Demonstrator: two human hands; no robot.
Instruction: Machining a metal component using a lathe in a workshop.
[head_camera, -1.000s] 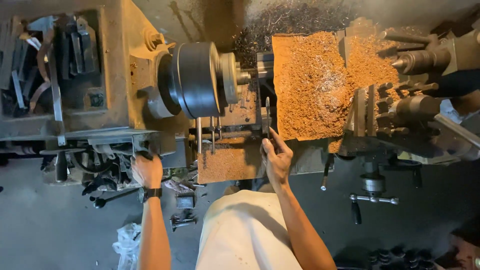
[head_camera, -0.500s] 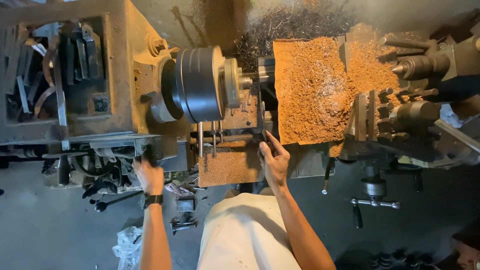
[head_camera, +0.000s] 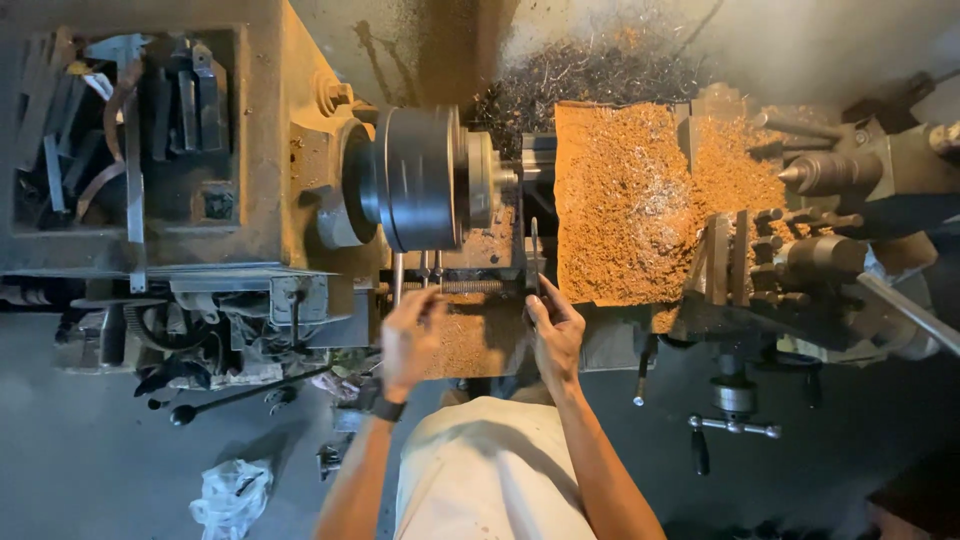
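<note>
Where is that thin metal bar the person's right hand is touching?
In the head view, the thin metal bar stands just above the right hand, between the dark round chuck and the orange shavings.

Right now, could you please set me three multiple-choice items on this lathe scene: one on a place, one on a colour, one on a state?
1. Where is the left hand?
A. at the levers below the chuck
B. on the tailstock
C. in the tool tray

2. What colour are the chips on the carriage?
A. blue
B. orange-brown
C. white

3. What does the right hand hold?
A. nothing
B. a plastic bag
C. a thin dark tool

Answers: A, its fingers reach the levers under the chuck; B, the chips look orange-brown; C, the tool rises from its fingers.
</note>
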